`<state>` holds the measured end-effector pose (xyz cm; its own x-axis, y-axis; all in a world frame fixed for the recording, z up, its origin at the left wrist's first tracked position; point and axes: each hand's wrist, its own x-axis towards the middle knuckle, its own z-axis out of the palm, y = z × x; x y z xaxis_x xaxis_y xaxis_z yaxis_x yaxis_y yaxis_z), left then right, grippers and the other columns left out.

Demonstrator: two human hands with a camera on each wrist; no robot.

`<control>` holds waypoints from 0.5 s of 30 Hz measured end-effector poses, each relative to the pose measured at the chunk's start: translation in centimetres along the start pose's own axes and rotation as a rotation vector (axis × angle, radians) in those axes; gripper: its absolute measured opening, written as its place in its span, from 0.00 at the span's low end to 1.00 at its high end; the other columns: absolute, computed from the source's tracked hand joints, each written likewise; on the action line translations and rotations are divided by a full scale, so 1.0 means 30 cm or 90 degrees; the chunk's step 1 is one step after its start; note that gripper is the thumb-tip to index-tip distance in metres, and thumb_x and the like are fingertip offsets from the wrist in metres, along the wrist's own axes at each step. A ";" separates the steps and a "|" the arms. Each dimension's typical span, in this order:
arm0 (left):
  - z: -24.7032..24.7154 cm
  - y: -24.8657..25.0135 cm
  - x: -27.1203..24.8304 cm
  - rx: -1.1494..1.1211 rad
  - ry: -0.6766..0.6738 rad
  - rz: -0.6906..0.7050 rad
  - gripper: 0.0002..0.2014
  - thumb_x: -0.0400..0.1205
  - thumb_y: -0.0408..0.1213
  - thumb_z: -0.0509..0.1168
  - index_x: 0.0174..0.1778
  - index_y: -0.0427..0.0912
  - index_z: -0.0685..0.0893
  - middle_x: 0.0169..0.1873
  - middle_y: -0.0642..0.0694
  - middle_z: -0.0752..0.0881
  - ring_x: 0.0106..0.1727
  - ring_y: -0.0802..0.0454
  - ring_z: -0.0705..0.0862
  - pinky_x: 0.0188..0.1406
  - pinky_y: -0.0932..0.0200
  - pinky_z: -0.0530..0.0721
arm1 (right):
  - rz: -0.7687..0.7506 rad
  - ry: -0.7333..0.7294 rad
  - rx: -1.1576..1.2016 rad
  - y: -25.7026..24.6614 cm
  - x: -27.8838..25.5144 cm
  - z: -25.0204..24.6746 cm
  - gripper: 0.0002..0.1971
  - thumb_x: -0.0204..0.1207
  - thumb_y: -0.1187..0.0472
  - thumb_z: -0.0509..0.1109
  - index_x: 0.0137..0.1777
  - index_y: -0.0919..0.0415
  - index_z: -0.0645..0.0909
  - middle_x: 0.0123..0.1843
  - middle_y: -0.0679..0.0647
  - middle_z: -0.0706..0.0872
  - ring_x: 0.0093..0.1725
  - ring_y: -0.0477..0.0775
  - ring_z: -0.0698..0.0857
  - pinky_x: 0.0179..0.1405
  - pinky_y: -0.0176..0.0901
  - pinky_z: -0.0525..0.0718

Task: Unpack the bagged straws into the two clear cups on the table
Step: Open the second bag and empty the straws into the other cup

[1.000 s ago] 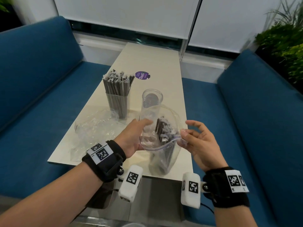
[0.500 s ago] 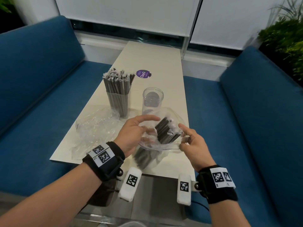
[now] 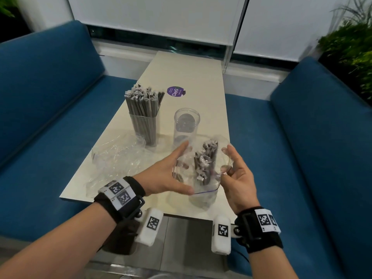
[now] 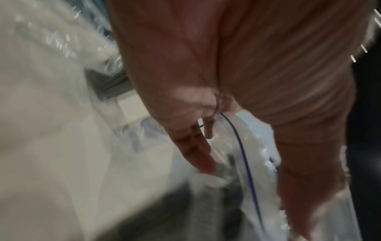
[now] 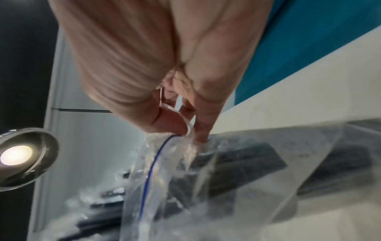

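A clear zip bag [image 3: 203,195] with a blue seal line stands near the table's front edge, with dark wrapped straws [image 3: 206,160] upright inside it. My left hand [image 3: 177,170] holds the bag's left rim, fingers stretched along the mouth and thumb on the near side; in the left wrist view, the left hand [image 4: 216,127] has the rim of the bag [image 4: 253,163] between thumb and fingers. My right hand [image 3: 226,168] pinches the right rim; the right wrist view shows the right hand [image 5: 189,132] with thumb and forefinger on the bag [image 5: 237,179]. Just behind stands an empty clear cup [image 3: 186,125]. A second clear cup [image 3: 144,125], to its left, is packed with straws.
An empty crumpled clear bag [image 3: 116,156] lies on the pale table [image 3: 181,69] left of my hands. A purple sticker [image 3: 176,91] is on the tabletop farther back. Blue benches [image 3: 50,117] flank the table, and plants [image 3: 350,49] stand at the far right.
The bag's mouth has been pulled wider. The straws, leaning left half a second ago, now stand more upright. My left fingers have slid further along the rim.
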<state>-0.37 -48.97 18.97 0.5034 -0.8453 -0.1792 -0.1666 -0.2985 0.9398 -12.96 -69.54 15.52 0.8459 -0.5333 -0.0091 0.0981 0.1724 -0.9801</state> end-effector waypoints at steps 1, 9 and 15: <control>0.005 -0.016 -0.002 0.054 -0.026 -0.021 0.70 0.65 0.46 0.88 0.89 0.66 0.40 0.88 0.54 0.62 0.74 0.53 0.82 0.68 0.60 0.84 | 0.016 0.007 0.009 0.016 0.000 -0.001 0.46 0.73 0.91 0.64 0.73 0.38 0.83 0.78 0.44 0.84 0.40 0.46 0.78 0.58 0.48 0.87; 0.067 -0.076 0.044 0.172 0.064 -0.032 0.70 0.60 0.54 0.87 0.91 0.60 0.46 0.85 0.53 0.66 0.81 0.52 0.71 0.83 0.50 0.71 | 0.127 -0.044 0.033 0.024 0.019 -0.009 0.48 0.75 0.92 0.62 0.86 0.48 0.68 0.83 0.52 0.78 0.50 0.46 0.89 0.57 0.47 0.93; 0.051 -0.034 0.054 0.024 -0.016 0.030 0.70 0.63 0.39 0.89 0.91 0.58 0.45 0.84 0.60 0.69 0.81 0.67 0.72 0.82 0.60 0.71 | 0.022 -0.069 -0.118 -0.036 0.002 0.023 0.50 0.64 0.77 0.74 0.82 0.34 0.71 0.70 0.52 0.89 0.70 0.56 0.89 0.72 0.63 0.86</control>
<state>-0.69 -50.71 17.27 0.4722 -0.8699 -0.1425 -0.2221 -0.2739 0.9358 -12.65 -69.18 16.73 0.8993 -0.4363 -0.0318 -0.0213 0.0288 -0.9994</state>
